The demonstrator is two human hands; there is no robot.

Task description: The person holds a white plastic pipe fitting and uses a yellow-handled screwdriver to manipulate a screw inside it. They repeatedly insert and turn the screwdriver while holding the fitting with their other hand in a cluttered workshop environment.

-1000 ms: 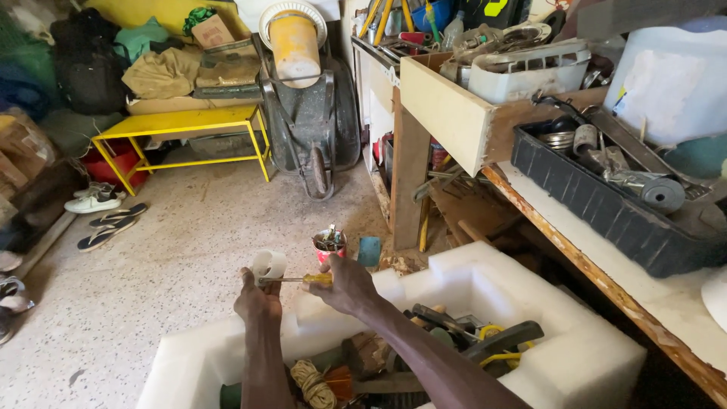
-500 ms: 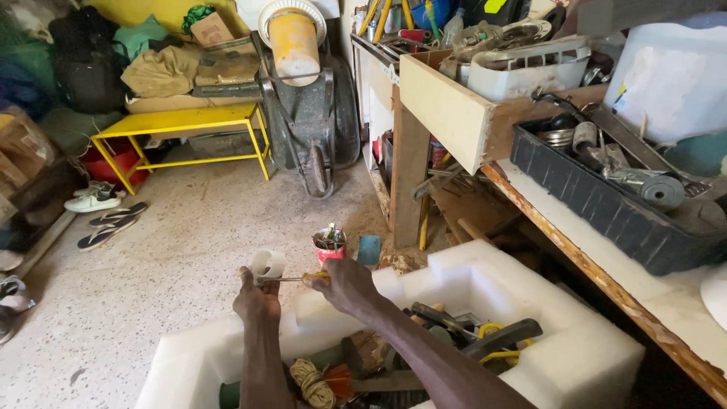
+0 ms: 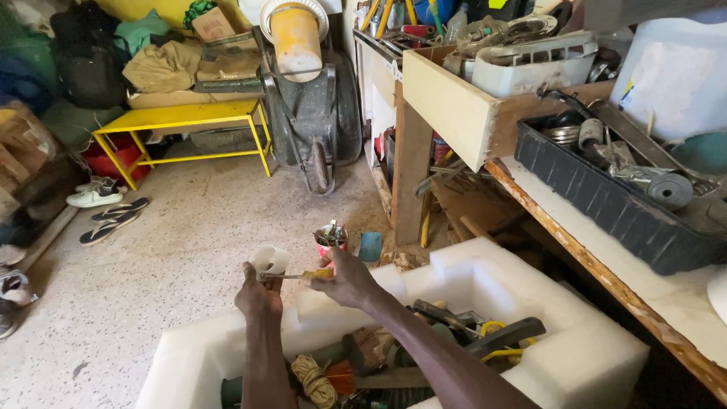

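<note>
My left hand (image 3: pixel 256 294) holds a small white cup-shaped part (image 3: pixel 270 260) above the rim of a white foam box (image 3: pixel 469 274). My right hand (image 3: pixel 344 277) grips a screwdriver with a yellow handle (image 3: pixel 316 274). Its metal shaft points left and the tip meets the white part at my left hand. Both forearms reach out over the foam box, which holds several tools, a coil of rope (image 3: pixel 312 379) and a dark-handled tool (image 3: pixel 506 336).
A red can (image 3: pixel 330 238) and a blue can (image 3: pixel 370 247) stand on the floor beyond my hands. A wooden workbench (image 3: pixel 606 284) with a black tool tray (image 3: pixel 606 198) runs along the right. A wheelbarrow (image 3: pixel 307 113), yellow bench (image 3: pixel 182 120) and sandals (image 3: pixel 113 220) lie farther back.
My hands stay together at the white part with the screwdriver, almost in the same place. The view has shifted only slightly.
</note>
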